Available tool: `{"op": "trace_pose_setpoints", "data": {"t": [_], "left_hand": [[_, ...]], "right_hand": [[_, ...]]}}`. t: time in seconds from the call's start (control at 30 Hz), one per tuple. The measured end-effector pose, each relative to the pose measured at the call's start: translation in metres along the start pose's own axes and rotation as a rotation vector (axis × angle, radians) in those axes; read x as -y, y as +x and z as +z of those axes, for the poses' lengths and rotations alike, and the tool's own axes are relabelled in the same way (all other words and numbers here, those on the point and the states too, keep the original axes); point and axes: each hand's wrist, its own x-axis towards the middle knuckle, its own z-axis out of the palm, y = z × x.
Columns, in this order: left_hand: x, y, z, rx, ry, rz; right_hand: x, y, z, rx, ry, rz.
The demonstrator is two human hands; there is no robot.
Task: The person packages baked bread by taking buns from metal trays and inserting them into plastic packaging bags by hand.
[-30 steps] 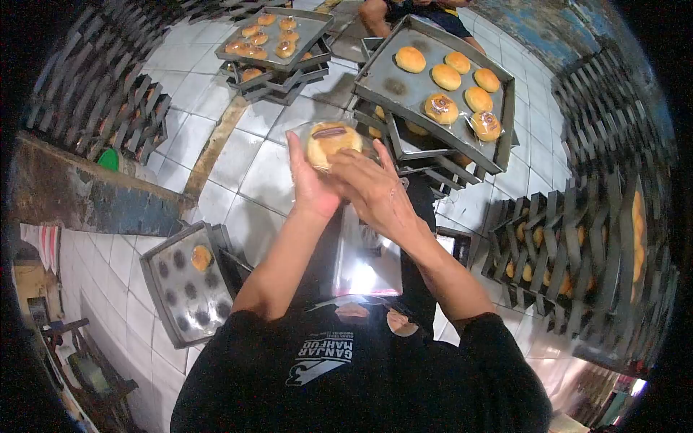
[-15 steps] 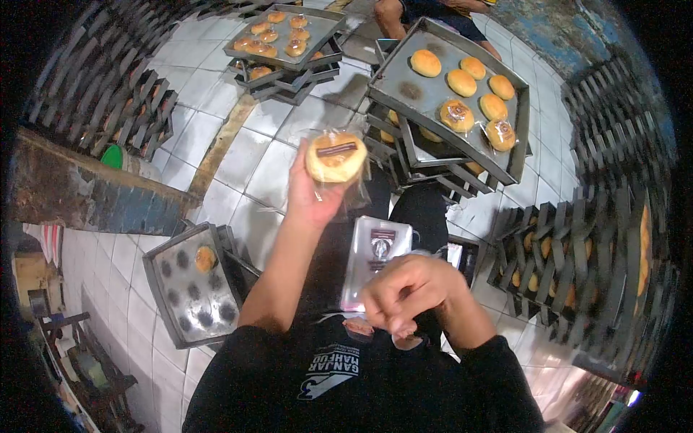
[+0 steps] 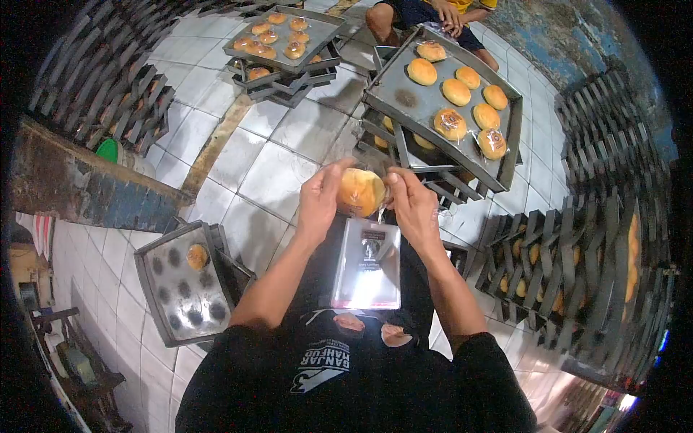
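Observation:
A round golden bun (image 3: 359,193) in a clear plastic bag is held up in front of me, above my lap. My left hand (image 3: 322,200) is closed on its left side, thumb and fingers against the wrapped bun. On the other side, my right hand (image 3: 416,209) pinches the edge of the bag with thumb and fingertips. Just below, a stack of clear printed plastic bags (image 3: 367,270) lies on my lap, its front shining with glare.
Ahead right, a metal tray (image 3: 404,101) of plain and bagged buns tops a stack. Another tray stack (image 3: 317,36) stands further left. At lower left is a tray (image 3: 173,289) with one bun. Tray racks (image 3: 570,260) stand right. A person's hands (image 3: 451,16) show beyond.
My right hand has moved up from over the bags to the edge of the bun's bag. The bun has been lowered and turned. A wrapped bun now shows at the big tray's far corner.

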Motion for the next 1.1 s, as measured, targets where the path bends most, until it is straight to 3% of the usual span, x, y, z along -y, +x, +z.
{"op": "trace_pose_setpoints", "data": {"t": [0.1,0.13,0.2,0.27,0.3,0.37,0.4,0.43,0.5,0.53,0.63,0.67,0.77,0.8,0.83,0.87,0.9,0.97,1.03,1.1], "left_hand": [[0.003,0.005,0.008,-0.083,0.258,0.223],[0.002,0.005,0.01,-0.089,0.199,0.236],[-0.02,-0.003,0.014,-0.11,0.095,0.249],[-0.032,-0.008,0.011,-0.113,0.277,0.451],[-0.035,-0.011,0.01,-0.105,0.362,0.558],[-0.024,-0.016,0.009,-0.181,0.332,0.316],[-0.023,-0.012,0.007,-0.224,0.321,0.205],[-0.021,-0.008,0.004,-0.213,0.268,0.236],[-0.025,-0.025,0.006,-0.191,0.159,0.244],[-0.027,-0.021,0.009,-0.152,-0.055,0.276],[-0.033,-0.007,0.002,-0.114,0.151,-0.016],[-0.033,0.001,0.001,-0.152,0.211,-0.019],[-0.021,0.011,-0.01,-0.272,0.553,0.391],[-0.024,-0.002,-0.012,-0.266,0.498,0.38],[-0.011,-0.016,-0.018,-0.238,0.422,0.263],[0.007,-0.026,-0.028,-0.209,0.343,0.156],[0.027,-0.033,-0.038,-0.177,0.265,0.053],[0.047,-0.038,-0.048,-0.093,0.187,-0.082],[0.031,-0.024,-0.04,-0.013,0.083,-0.223],[0.024,0.002,-0.03,0.113,-0.303,-0.156]], "right_hand": [[0.009,0.005,-0.006,-0.006,-0.276,-0.281],[0.016,0.005,-0.01,-0.06,-0.37,-0.355],[0.061,-0.005,-0.033,-0.136,-0.35,-0.5],[0.073,-0.012,-0.045,-0.272,-0.284,-0.726],[0.049,-0.014,-0.037,-0.183,-0.066,-0.529],[0.007,-0.005,-0.015,0.002,0.364,-0.164],[0.008,-0.007,-0.023,-0.025,0.336,0.107],[0.009,-0.013,-0.027,-0.054,0.288,-0.015],[0.02,-0.015,-0.036,0.058,0.44,0.017],[0.015,-0.013,-0.036,0.104,0.507,0.053],[0.019,0.005,-0.032,0.058,0.34,0.059],[0.019,0.018,-0.026,0.104,0.427,0.202],[0.012,0.025,-0.023,0.147,0.586,0.283],[0.007,0.014,-0.021,0.144,0.579,0.24],[-0.001,-0.002,-0.018,0.143,0.569,0.202],[-0.007,-0.02,-0.013,0.159,0.642,0.354],[-0.028,-0.037,-0.002,0.154,0.637,0.327],[-0.06,-0.061,0.017,0.253,0.789,0.696],[-0.034,-0.061,0.009,0.204,0.857,0.637],[-0.015,-0.047,-0.006,0.167,1.016,0.494]]}}
